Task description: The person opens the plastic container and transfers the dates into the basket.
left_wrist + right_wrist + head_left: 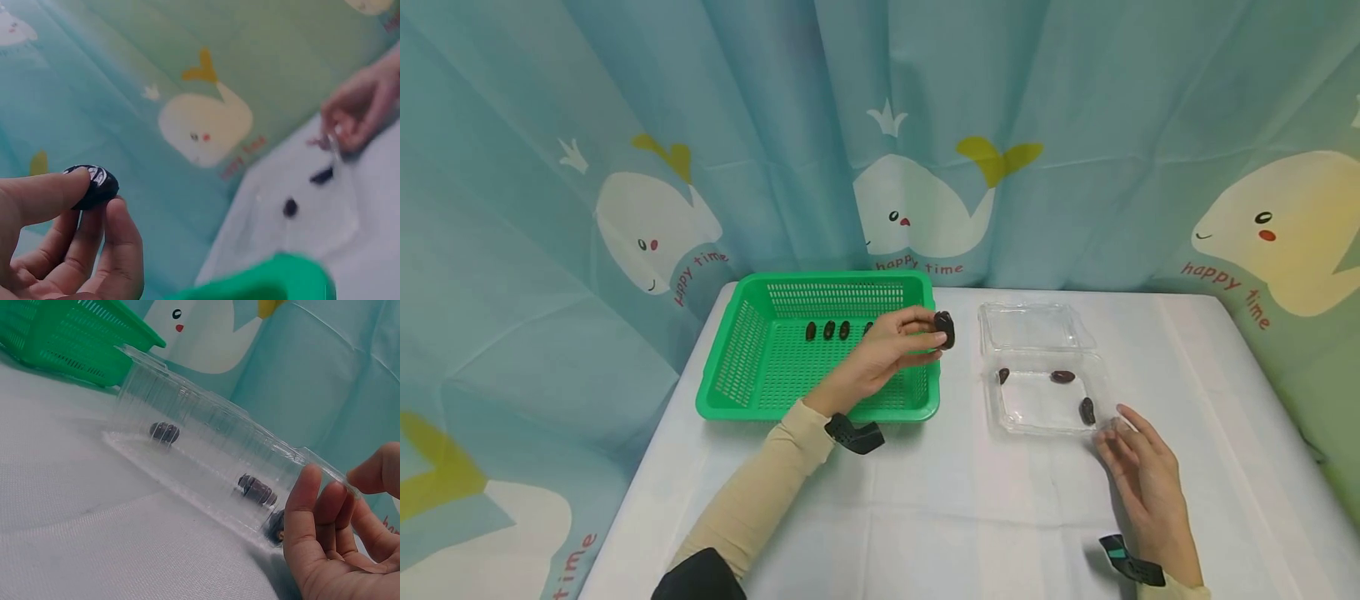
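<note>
My left hand pinches a dark, glossy date between thumb and fingers, above the right rim of the green basket. Up close in the left wrist view, this date shows bright reflections on its skin. Inside the basket several dark dates lie in a row, partly hidden by the hand. To the right, a clear plastic box holds 3 dates, spaced apart. At its front right corner my right hand grips the rim, thumb on one side and fingers on the other in the right wrist view.
The box's hinged clear lid lies folded back behind it. Both containers stand on a table with a white cloth. Close behind the table hangs a blue curtain with whale prints.
</note>
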`<state>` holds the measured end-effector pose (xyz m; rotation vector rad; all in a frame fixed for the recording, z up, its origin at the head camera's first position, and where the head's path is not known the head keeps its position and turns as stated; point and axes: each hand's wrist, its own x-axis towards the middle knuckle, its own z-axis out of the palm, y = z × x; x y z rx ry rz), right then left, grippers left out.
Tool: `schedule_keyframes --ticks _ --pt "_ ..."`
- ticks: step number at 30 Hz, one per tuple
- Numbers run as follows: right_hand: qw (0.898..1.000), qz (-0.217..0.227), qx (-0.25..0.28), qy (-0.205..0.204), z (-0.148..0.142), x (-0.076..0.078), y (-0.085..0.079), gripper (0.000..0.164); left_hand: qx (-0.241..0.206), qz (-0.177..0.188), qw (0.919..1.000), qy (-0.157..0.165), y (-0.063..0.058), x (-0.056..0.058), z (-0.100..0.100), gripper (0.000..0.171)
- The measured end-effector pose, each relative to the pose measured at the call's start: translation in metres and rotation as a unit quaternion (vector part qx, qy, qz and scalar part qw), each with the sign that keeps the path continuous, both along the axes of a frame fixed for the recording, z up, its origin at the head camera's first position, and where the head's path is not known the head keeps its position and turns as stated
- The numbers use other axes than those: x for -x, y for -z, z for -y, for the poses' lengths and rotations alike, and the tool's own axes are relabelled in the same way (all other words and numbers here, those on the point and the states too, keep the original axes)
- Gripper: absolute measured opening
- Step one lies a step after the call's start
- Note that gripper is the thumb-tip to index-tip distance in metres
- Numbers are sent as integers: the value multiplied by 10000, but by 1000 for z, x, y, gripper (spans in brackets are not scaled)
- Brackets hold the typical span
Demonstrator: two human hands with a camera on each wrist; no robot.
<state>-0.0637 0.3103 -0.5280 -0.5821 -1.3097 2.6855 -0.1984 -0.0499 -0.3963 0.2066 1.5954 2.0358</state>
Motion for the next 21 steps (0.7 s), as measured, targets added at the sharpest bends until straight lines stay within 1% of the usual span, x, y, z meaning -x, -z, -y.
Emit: schedule_keyframes --ticks 6,13,18,21 --pt "9999 37 -146 7 0 -1 1 29 732 40 9971 190 3 11 27 27" --pt "9999 -52 -109 -36 1 0 2 29 1253 324 9910 339 10 26 53 33" --pt "9998 -79 -154 -64 0 0 3 28 1661 574 9835 420 16 39 67 35" --pt "9998 -79 -155 -81 0 0 2 28 1976 785 9766 314 20 49 73 41"
